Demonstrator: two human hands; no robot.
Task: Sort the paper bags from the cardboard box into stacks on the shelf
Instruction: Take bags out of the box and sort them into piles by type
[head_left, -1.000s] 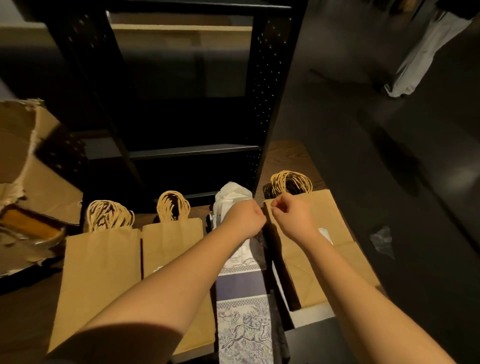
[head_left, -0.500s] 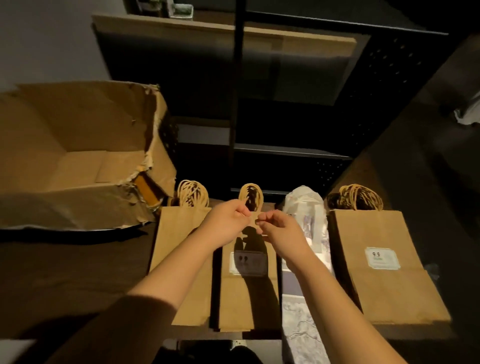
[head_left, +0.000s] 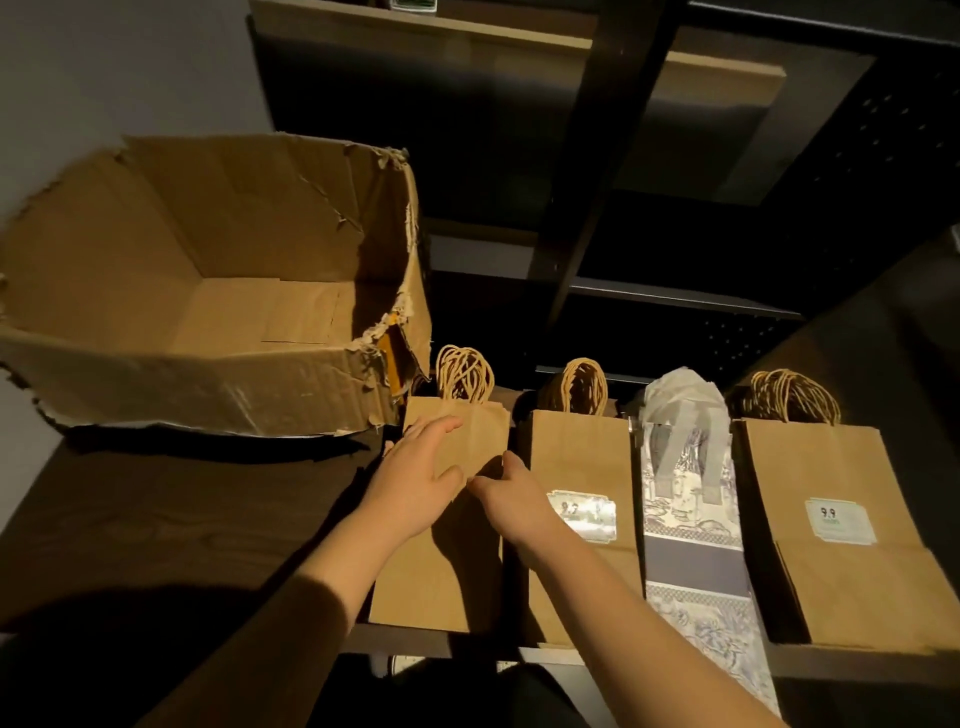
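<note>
Under both hands (head_left: 457, 483), half-hidden bag stack (head_left: 441, 571)

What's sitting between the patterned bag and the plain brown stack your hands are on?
In the head view, one stack of brown bags bearing a label lies between the patterned bag and the leftmost stack under both hands.

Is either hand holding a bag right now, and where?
Neither grips anything. Left hand rests flat on the leftmost bag stack; right hand touches its right edge.

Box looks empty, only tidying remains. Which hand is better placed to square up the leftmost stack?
Left. The left hand already lies flat on the leftmost stack; the right hand only touches its right edge.
</note>
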